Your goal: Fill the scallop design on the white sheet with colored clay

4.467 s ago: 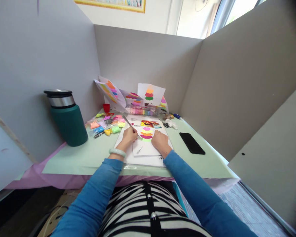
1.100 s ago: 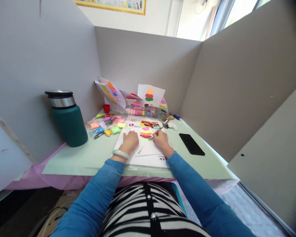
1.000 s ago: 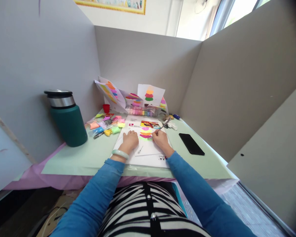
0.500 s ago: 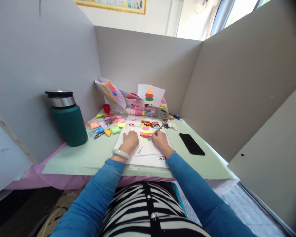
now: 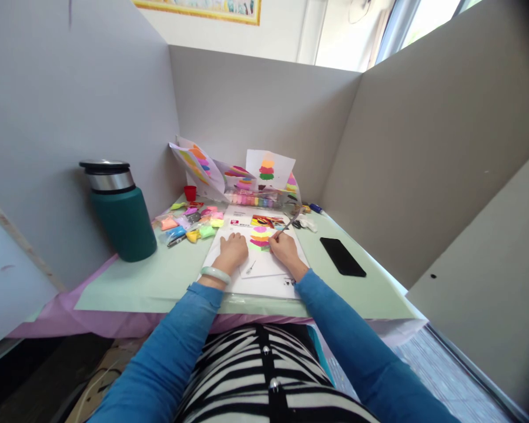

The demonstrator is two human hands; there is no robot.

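Right hand [image 5: 285,248]: grip clamped on fork [image 5: 290,223]. Left hand [image 5: 233,251]: grip apart, on sheet [image 5: 271,267], 8 o'clock of clay [image 5: 260,237]. Risk: overpressing could gouge clay.

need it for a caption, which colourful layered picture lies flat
The layered picture between the left hand and the right hand; its sheet lies flat, while the other layered pictures tilt upward at the back.
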